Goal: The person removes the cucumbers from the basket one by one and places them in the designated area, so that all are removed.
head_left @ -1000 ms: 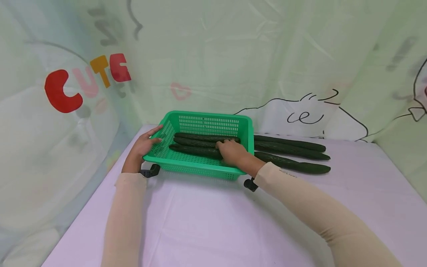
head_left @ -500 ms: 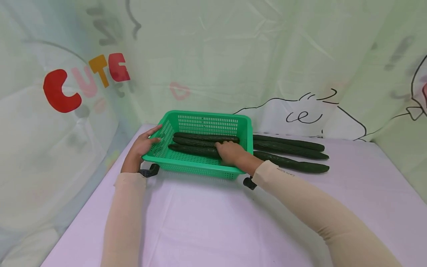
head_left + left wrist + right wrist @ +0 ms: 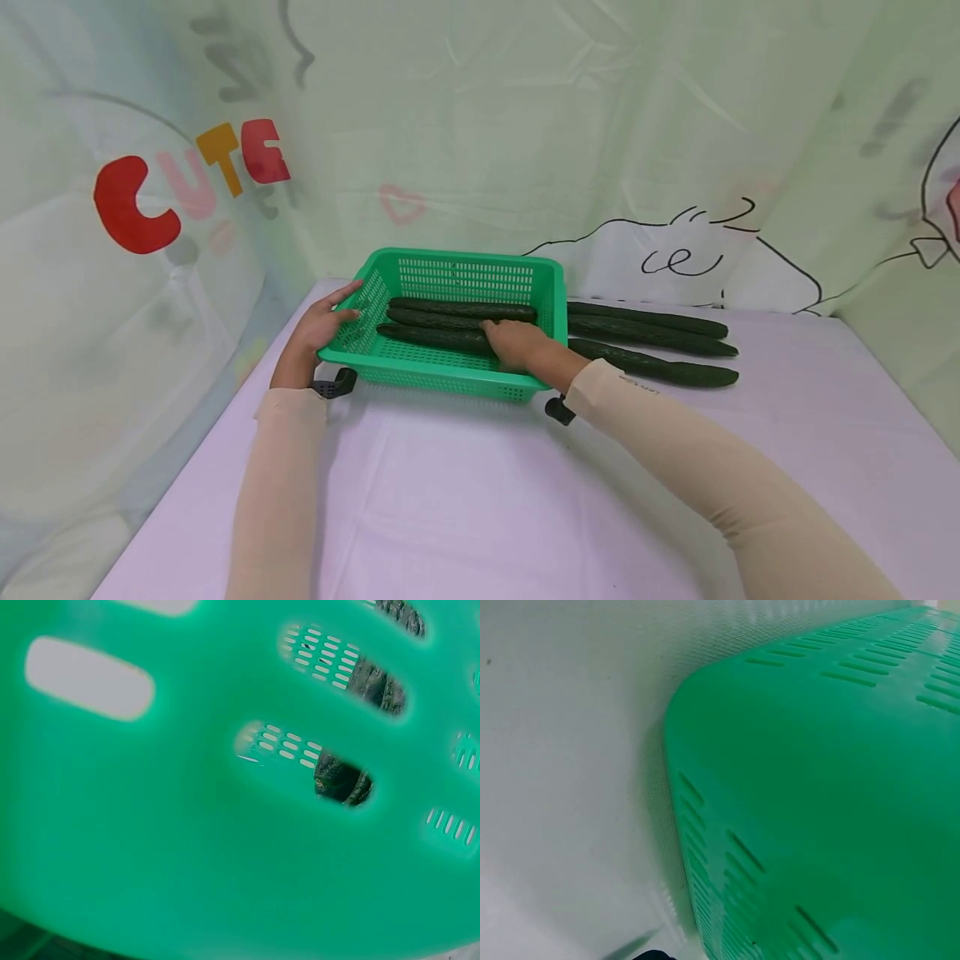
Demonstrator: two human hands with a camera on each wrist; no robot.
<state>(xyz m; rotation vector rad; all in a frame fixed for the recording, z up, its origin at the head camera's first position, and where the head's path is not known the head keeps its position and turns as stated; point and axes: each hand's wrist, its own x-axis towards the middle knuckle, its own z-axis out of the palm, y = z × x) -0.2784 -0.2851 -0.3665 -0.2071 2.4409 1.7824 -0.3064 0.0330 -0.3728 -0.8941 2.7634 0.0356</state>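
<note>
Toward far side of bench (image 3: 480, 483), green basket (image 3: 435, 375) holds three cucumbers (image 3: 431, 320). Left hand (image 3: 318, 325): grip unclenched, fingers extended against basket's left end. Right hand (image 3: 517, 343): grip grasping near cucumber (image 3: 431, 337) inside. Three more cucumbers (image 3: 648, 333) lie right of basket.

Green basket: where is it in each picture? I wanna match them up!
Head: the green basket is near the middle, a bit left, with dark cucumbers inside.
Left wrist: it fills almost the whole picture, because its wall is so close.
Right wrist: it fills the right side, with a rounded corner showing.
Shared landmark: look for the rows of slots; all three views show them.
</note>
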